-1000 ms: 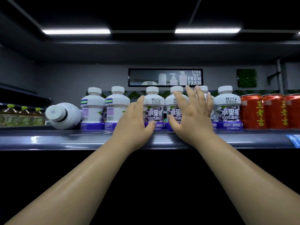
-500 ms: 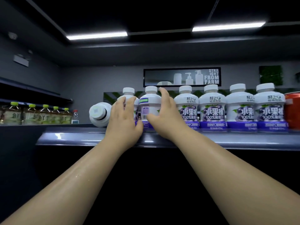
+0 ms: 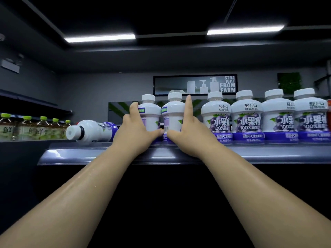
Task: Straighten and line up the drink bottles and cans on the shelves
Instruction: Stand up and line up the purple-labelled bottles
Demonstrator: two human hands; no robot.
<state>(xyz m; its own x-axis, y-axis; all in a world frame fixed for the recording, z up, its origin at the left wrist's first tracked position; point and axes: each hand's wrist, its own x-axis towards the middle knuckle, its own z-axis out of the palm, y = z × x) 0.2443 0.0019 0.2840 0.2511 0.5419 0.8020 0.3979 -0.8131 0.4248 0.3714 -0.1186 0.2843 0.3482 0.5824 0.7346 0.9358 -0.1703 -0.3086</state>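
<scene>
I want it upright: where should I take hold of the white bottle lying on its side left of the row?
Best grip the toppled bottle round its wide white body, left hand coming from the front. It lies across the shelf, cap pointing left, so its whole side faces you.

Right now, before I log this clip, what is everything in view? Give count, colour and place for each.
Grey metal shelf: one, grey, across the middle.
Upright white plastic juice bottles with purple labels: six, white and purple, rowed on that shelf.
Toppled white juice bottle: one, white and purple, on its side left of the row, cap pointing left.
Green-capped tea bottles: five visible, yellowish, far-left shelf.
Red can: one sliver, red, right frame edge.
Black-framed wall sign: one, black, back wall.
Green leafy wall panel: one, green, right of the sign.
Ceiling strip lights: two, white, overhead.
Left hand: one, grips the leftmost upright bottle.
Right hand: one, fingers straight against the second bottle, on its right side.
</scene>
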